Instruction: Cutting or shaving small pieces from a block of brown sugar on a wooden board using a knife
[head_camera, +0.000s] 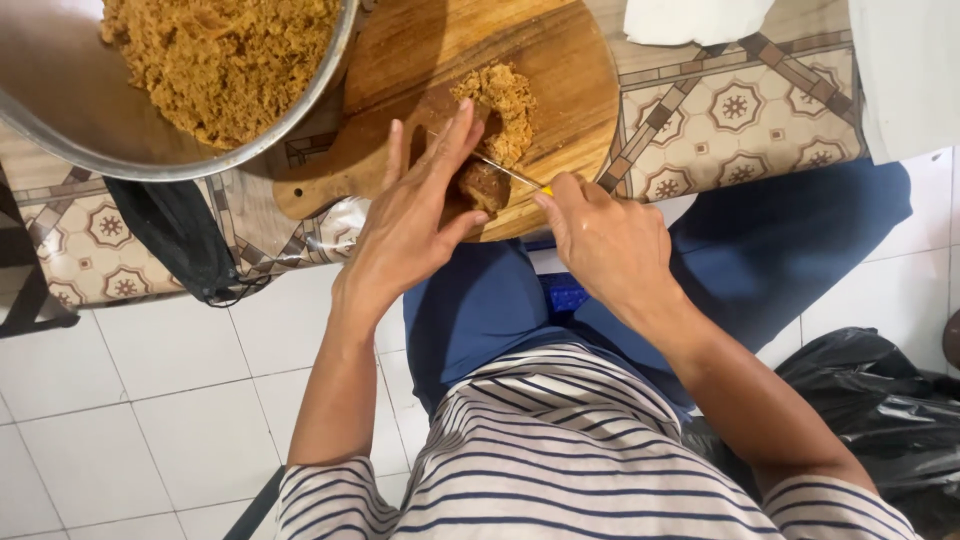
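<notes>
Chopping is partly done, by appearance. The right hand (600, 235) grips a knife (510, 173), blade on a brown lump (484, 185) at the cutting board's (560, 60) near edge. The left hand (415, 205), open and flat, steadies it. Chopped shreds (508, 105) lie just beyond; a metal bowl (60, 120) nearby holds much more.

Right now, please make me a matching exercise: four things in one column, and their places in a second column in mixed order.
Things:
1. metal bowl
2. wooden board
3. black plastic bag
4. knife

Places:
a. on the floor, lower right
b. in the right hand
c. upper left, holding brown shredded food
d. on the patterned table, under the left hand

Pairs: 1-c, 2-d, 3-a, 4-b
</notes>
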